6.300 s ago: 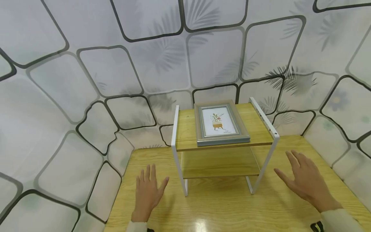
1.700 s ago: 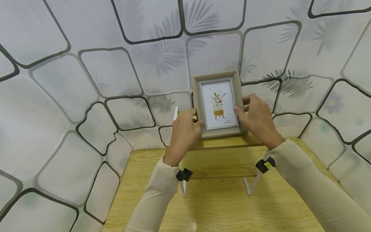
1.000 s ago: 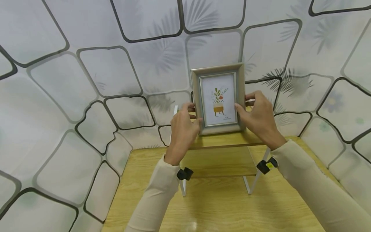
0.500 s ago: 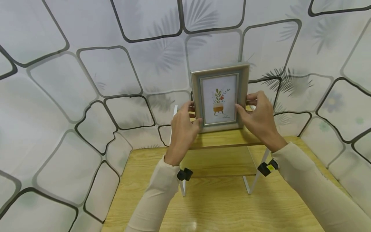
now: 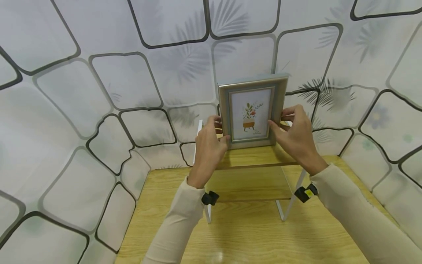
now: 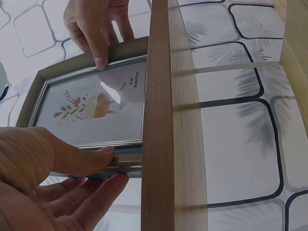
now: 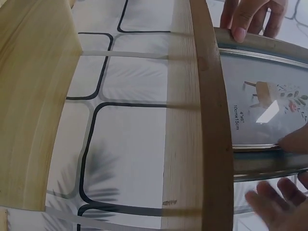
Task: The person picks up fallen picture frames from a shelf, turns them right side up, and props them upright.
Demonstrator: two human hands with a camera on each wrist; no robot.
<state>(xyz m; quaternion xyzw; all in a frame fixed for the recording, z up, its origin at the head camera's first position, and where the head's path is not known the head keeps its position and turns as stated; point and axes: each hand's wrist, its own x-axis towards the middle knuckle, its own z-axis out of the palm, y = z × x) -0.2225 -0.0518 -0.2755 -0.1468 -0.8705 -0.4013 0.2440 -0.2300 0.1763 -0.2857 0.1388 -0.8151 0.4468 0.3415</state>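
In the head view a silver-beige picture frame [image 5: 252, 113] with a potted-plant print stands upright on the top board [image 5: 257, 157] of a small white-legged shelf. My left hand [image 5: 209, 150] grips its left side low down, thumb at the front and fingers at the side. On the opposite side my right hand [image 5: 296, 139] holds the frame, thumb on its front. The left wrist view shows the frame [image 6: 91, 101] between both hands, beyond the board's edge. In the right wrist view the right-hand fingers are partly outside the picture, near the frame [image 7: 269, 96]. The frame's back is hidden.
A lower board [image 5: 250, 185] lies under the top one. The shelf stands on a wooden table [image 5: 244, 238]. Patterned cloth walls [image 5: 184, 73] rise behind and on both sides, with the back one behind the frame.
Both hands have come from beside the shelf to the frame's sides. The frame, lying flat at first, has been raised upright; over the last second its top has turned slightly and shifted right.
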